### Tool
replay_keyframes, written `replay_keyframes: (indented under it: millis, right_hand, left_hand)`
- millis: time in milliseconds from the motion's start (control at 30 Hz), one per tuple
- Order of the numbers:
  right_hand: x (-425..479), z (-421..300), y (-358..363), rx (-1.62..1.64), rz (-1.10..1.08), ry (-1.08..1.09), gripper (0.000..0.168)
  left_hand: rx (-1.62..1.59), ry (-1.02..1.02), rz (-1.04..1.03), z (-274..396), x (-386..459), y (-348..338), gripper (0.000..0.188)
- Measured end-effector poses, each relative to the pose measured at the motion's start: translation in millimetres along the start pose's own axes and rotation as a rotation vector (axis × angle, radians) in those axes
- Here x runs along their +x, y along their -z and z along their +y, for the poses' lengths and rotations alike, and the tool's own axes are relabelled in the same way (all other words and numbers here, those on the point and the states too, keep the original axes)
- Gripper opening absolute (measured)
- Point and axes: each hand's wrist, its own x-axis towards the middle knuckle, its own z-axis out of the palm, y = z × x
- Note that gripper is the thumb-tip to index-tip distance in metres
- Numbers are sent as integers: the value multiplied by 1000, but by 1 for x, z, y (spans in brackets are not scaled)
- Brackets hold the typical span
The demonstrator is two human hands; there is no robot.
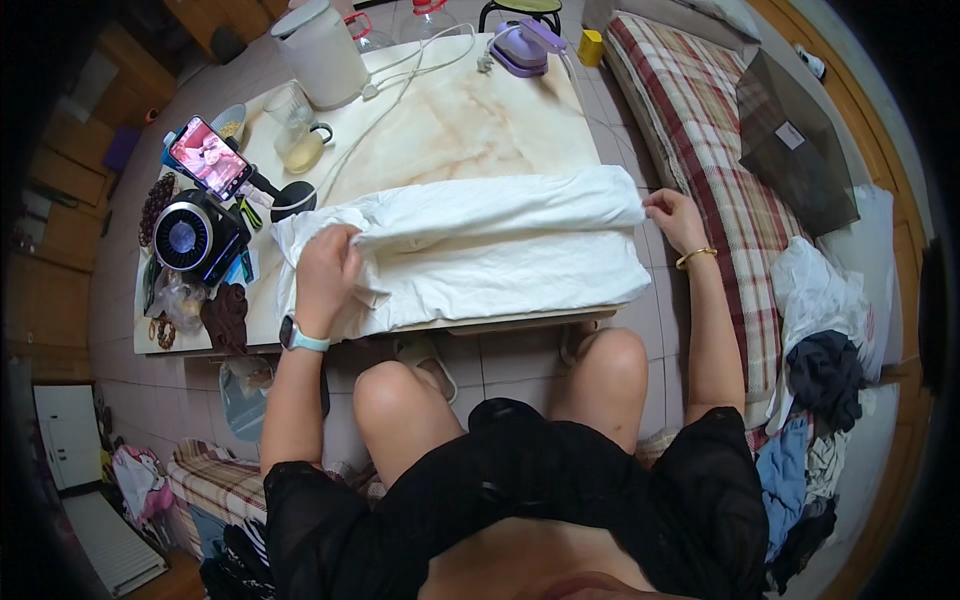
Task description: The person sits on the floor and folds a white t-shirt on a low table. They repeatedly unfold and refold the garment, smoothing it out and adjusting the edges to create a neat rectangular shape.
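A white cloth [495, 277], possibly a garment, lies as a long folded strip along the near edge of the marble-patterned table [480, 120]. One lengthwise fold runs across its middle, and its left end is bunched. My left hand [328, 266], with a watch on the wrist, grips the cloth at that bunched end. At the opposite end, my right hand [679, 217] has its fingertips bent at the cloth's edge, just past the table. Whether they pinch the fabric is too small to tell.
A purple handheld iron [519, 51] stands at the far right, its white cord [405, 86] crossing the tabletop. A white pitcher [321, 56], a glass mug [300, 150], a phone on a stand [210, 157] and a black fan [199, 236] occupy the left. A plaid-covered sofa [705, 127] flanks the right.
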Motion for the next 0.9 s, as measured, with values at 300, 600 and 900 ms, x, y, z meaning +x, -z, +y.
replay_keyframes:
  millis: [300, 600, 900]
  right_hand:
    - [12, 29, -47, 119, 28, -240, 54]
    - [28, 43, -40, 335, 11, -136, 36]
    - [9, 13, -3, 370, -44, -172, 26]
  left_hand:
    - [156, 97, 12, 4, -40, -26, 27]
    - [-63, 357, 110, -8, -9, -10, 14]
    - [-696, 396, -100, -22, -16, 8, 12]
